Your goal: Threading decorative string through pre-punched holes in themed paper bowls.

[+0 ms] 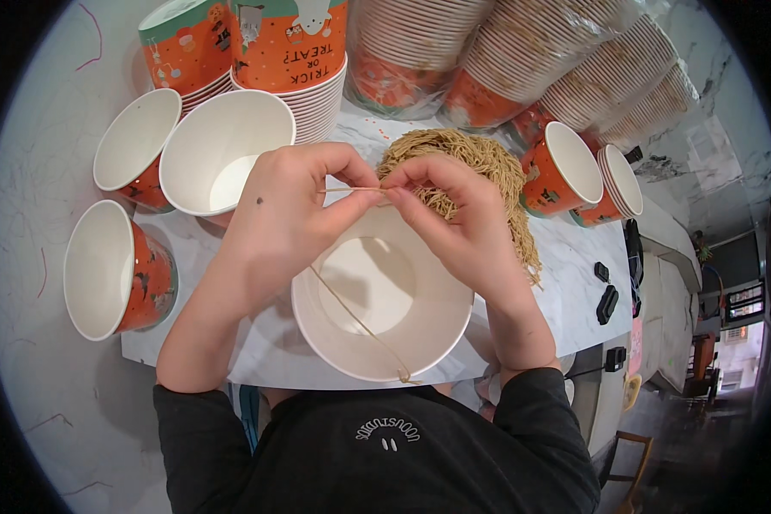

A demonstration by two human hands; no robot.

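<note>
Above a large white-lined paper bucket [381,343], my left hand [295,210] and my right hand [458,218] meet fingertip to fingertip. Both pinch a thin tan string [351,310] between thumb and index finger. From my left hand the string's loose end hangs down across the bucket's inside to its near rim, where it ends in a small knot or frayed tip. Just behind my right hand lies a thick bundle of tan strings [488,158], partly covered by that hand. Whether the string is knotted between my fingertips is too small to tell.
Orange patterned paper buckets lie tipped at left [103,270], and an upright nested stack [291,51] rises behind them. Plastic-wrapped stacks [522,51] fill the back. Smaller orange tubs [572,167] sit at right, near small black objects [606,304]. The marble table [565,283] has its edge near my body.
</note>
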